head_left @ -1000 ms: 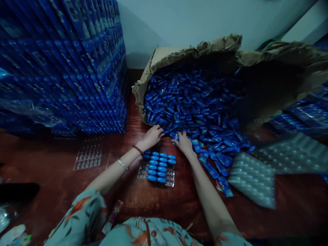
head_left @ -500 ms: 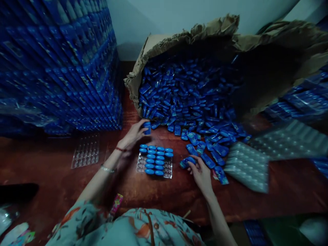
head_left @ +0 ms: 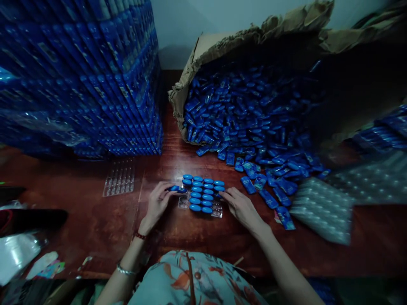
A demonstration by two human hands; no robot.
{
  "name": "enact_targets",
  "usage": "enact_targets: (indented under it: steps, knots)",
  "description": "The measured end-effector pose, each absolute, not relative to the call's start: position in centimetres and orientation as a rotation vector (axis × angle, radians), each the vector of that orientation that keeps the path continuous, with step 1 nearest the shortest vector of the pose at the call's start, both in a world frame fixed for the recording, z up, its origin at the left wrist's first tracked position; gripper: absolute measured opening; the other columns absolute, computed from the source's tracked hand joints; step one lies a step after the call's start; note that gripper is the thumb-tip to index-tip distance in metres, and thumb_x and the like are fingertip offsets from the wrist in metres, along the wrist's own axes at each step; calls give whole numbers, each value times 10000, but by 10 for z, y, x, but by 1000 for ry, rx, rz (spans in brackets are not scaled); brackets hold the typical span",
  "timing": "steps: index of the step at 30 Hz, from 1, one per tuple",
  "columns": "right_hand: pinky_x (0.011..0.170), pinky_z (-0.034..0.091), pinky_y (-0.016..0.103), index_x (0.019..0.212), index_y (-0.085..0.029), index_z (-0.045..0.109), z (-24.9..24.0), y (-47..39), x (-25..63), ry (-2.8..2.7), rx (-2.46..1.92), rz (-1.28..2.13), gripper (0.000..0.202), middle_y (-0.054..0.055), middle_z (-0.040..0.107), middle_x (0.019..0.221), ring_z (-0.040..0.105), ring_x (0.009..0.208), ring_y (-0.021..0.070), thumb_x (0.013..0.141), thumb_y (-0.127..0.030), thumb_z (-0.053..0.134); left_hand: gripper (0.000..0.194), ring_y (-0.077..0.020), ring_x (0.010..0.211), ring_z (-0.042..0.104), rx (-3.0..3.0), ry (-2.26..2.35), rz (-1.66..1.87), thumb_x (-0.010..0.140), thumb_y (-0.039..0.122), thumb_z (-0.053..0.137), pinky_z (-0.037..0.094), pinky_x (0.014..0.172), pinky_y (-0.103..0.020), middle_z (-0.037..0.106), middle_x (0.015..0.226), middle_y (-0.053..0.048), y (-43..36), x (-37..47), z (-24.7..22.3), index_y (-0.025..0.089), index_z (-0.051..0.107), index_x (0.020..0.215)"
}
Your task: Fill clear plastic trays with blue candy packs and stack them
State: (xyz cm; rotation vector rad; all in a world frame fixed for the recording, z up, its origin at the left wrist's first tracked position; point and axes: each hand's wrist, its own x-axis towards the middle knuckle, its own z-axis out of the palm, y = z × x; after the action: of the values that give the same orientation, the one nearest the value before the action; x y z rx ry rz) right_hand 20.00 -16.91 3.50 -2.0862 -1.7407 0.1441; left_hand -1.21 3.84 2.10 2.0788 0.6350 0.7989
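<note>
A clear plastic tray [head_left: 217,211] lies on the brown table, with rows of blue packs [head_left: 197,190] standing in it; its middle columns are filled furthest toward me. At its left edge my left hand [head_left: 159,198] pinches a small blue pack [head_left: 178,189]. My right hand [head_left: 237,203] is at the right edge, its fingers closed on a dark blue pack [head_left: 218,195], mostly hidden by the fingertips. Loose blue packs [head_left: 268,198] are scattered to the right of that hand.
A torn cardboard box [head_left: 203,44] on its side spills many blue packs. Tall stacks of filled blue trays [head_left: 121,93] stand at left. One clear tray [head_left: 120,178] lies in front of them. Stacked clear trays [head_left: 322,211] are at right, and a dark object [head_left: 34,221] is at far left.
Both hands have moved in to the sides of the tray, each with a pack. My left hand came down toward me from near the box. The view has shifted.
</note>
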Motion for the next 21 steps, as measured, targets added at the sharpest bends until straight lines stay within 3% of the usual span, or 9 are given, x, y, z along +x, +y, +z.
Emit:
enact_targets:
  steps: [9,16,21]
  knots:
    - [744,454,299,969,-196,629,52,-147,198,-1955,-2232,196,329,65,580,902,515,841,182,807,-17,404,234,-150,873,574,2531,206,611,922,146,378,510,739,-275,586,969,-87,36,0,16,164,572,1051]
    - [692,452,346,1161,-238,593,19,-155,175,-1625,-2361,-105,387,124,571,1044,507,904,233,848,-83,426,246,-219,896,526,2859,166,319,886,95,403,486,727,-345,589,982,-115,25,14,23,148,598,1027]
    - [795,466,348,1214,-285,561,3,-167,170,-1261,-2199,-183,353,102,509,1095,514,968,203,898,-206,427,251,-217,847,520,2836,163,414,895,190,437,470,704,-355,578,995,-113,37,14,38,196,624,1062]
